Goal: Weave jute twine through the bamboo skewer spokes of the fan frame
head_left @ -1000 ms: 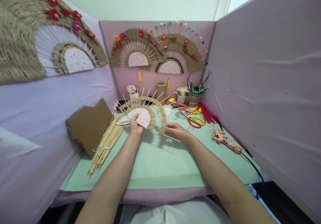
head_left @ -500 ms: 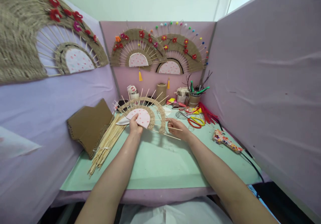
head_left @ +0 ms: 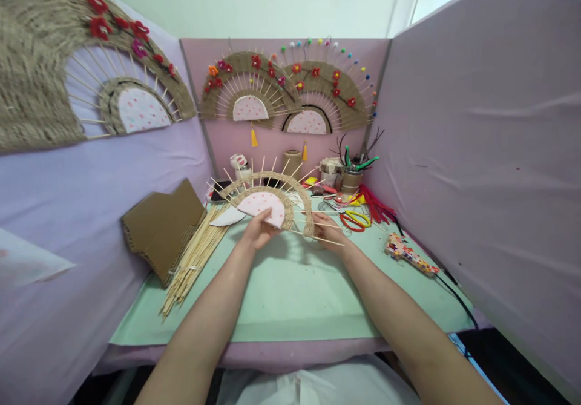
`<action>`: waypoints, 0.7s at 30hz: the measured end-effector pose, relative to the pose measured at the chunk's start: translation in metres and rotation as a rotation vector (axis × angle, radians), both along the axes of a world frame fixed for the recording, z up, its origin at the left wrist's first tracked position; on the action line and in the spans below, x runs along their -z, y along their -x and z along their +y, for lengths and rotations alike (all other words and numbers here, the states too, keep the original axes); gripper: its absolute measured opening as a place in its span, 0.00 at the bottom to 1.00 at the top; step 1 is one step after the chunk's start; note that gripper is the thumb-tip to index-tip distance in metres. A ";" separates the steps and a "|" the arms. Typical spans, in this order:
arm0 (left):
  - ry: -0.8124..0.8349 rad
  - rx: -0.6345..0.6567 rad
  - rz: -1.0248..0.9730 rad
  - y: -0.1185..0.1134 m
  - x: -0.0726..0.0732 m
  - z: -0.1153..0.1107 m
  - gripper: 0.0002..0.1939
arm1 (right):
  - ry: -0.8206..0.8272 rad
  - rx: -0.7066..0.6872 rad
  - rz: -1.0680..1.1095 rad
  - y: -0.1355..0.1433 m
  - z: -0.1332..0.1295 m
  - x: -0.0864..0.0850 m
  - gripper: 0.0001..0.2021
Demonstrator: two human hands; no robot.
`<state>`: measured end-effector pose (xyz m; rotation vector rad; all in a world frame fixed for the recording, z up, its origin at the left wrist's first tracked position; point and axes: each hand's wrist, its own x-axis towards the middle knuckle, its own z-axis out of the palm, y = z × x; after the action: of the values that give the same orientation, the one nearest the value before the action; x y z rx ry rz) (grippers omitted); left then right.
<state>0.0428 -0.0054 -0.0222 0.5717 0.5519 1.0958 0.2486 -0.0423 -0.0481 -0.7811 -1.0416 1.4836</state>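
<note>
Pale green cloth covers the surface [head_left: 299, 308]; above it, your left hand [head_left: 259, 232] pinches the half-round twine fan [head_left: 265, 202] by its spotted fabric center. Your right hand [head_left: 330, 230] curls at its ropy outer band and slim sticks, its exact grip unclear.

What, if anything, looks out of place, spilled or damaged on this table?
Nothing looks spilled or damaged. Mildly untidy: a white pointed piece overlaps the far end of the stick bundle, and the glue gun lies on the green tabletop with no stand visible.
</note>
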 end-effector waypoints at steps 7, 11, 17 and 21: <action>-0.049 -0.014 -0.025 -0.002 0.000 -0.004 0.09 | -0.020 0.043 0.032 -0.003 0.001 -0.001 0.16; -0.043 -0.073 -0.069 0.002 -0.002 0.000 0.10 | -0.060 0.045 0.066 -0.003 0.004 -0.001 0.20; -0.045 -0.165 -0.130 0.010 -0.008 0.004 0.12 | -0.092 0.075 0.050 -0.007 0.005 -0.002 0.17; -0.041 -0.190 -0.118 0.014 -0.008 0.008 0.12 | -0.125 0.137 -0.085 -0.016 0.009 0.000 0.16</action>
<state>0.0292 0.0022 -0.0137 0.4929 0.4888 1.3151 0.2645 -0.0332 -0.0481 -0.8149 -1.1111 1.2662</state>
